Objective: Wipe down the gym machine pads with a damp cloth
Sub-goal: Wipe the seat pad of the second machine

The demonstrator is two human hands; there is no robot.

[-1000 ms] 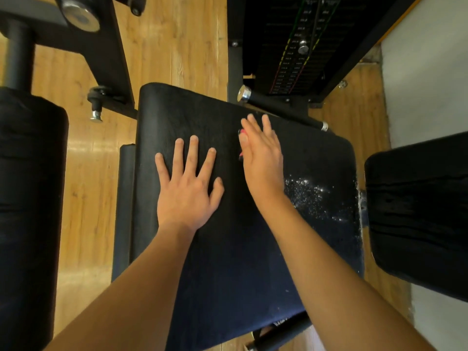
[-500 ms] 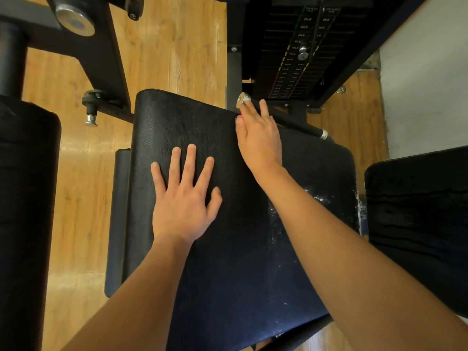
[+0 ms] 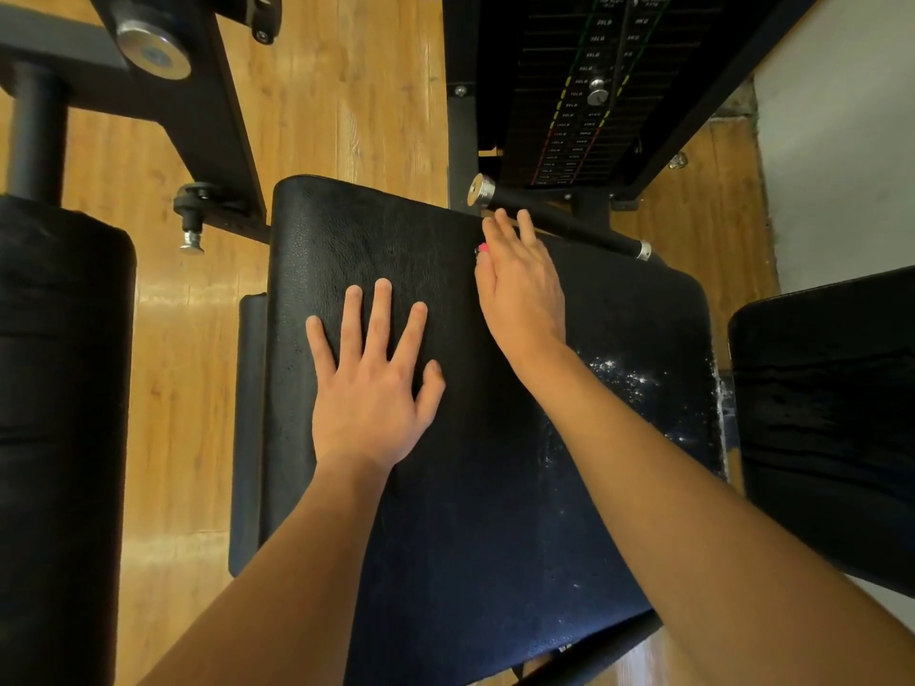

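Observation:
The black seat pad (image 3: pixel 475 512) fills the middle of the head view. White specks (image 3: pixel 625 374) lie on its right part. My left hand (image 3: pixel 372 388) rests flat on the pad with spread, straight fingers. My right hand (image 3: pixel 522 289) presses flat near the pad's far edge, its fingertips just short of a black handle bar (image 3: pixel 559 220). A small pink bit (image 3: pixel 481 249) shows at the thumb side of that hand; whatever lies under the palm is hidden.
A black roller pad (image 3: pixel 59 388) stands at the left and another black pad (image 3: pixel 822 418) at the right. The weight stack (image 3: pixel 579 91) and black frame beams (image 3: pixel 198 106) are beyond the seat. Wooden floor (image 3: pixel 346 91) and a white wall (image 3: pixel 841 141) surround them.
My right hand slid forward across the pad to its far edge by the handle bar, then drew back slightly. My left hand stayed flat in the same spot.

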